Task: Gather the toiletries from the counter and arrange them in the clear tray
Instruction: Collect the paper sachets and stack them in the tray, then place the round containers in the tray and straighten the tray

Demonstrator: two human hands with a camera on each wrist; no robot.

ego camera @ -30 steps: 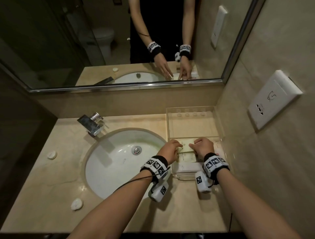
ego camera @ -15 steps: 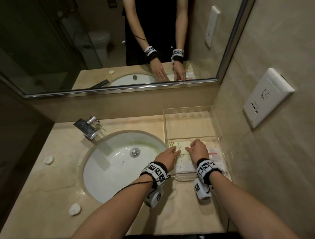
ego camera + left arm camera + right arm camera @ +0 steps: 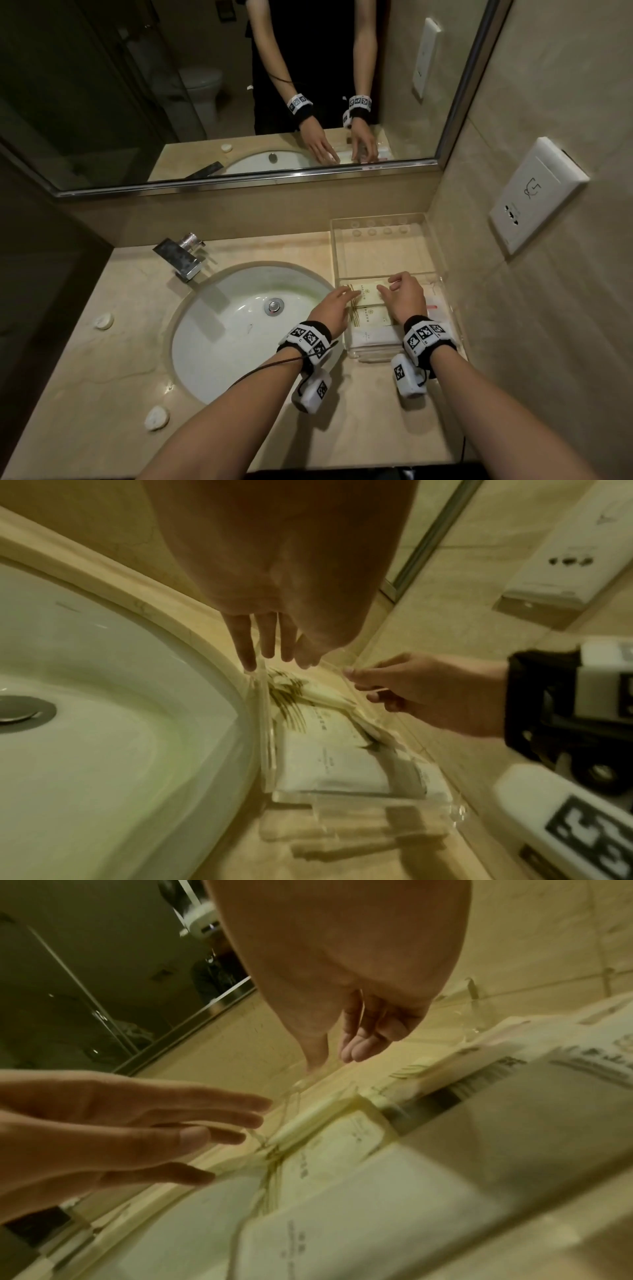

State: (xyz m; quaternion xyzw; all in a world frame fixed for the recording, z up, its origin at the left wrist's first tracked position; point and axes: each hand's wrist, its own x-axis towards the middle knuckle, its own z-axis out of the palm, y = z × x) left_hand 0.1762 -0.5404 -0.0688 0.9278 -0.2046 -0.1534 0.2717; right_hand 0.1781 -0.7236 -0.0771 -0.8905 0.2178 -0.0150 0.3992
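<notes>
A clear tray [image 3: 333, 253] stands on the counter between the sink and the right wall. Its near half holds flat toiletry packets: a cream packet [image 3: 368, 298] with green lines, a white packet [image 3: 375, 337] nearer me, and a red-printed packet [image 3: 436, 305] by the wall. The far half is bare. My left hand [image 3: 344, 296] has straight fingers [image 3: 248, 653] whose tips are at the tray's left wall. My right hand [image 3: 388, 287] hovers over the cream packet with loosely curled fingers [image 3: 359, 1045] and holds nothing.
The white sink [image 3: 239, 329] with its chrome faucet [image 3: 181, 255] lies left of the tray. Two small white round items [image 3: 103, 321] [image 3: 157, 418] lie on the counter's left side. The tiled wall with a socket plate [image 3: 537, 195] is close on the right, and a mirror is behind.
A second ago both hands had fingers bent down on the cream packet. The left fingers have straightened, the right fingers have loosened, and the hands have drawn slightly apart.
</notes>
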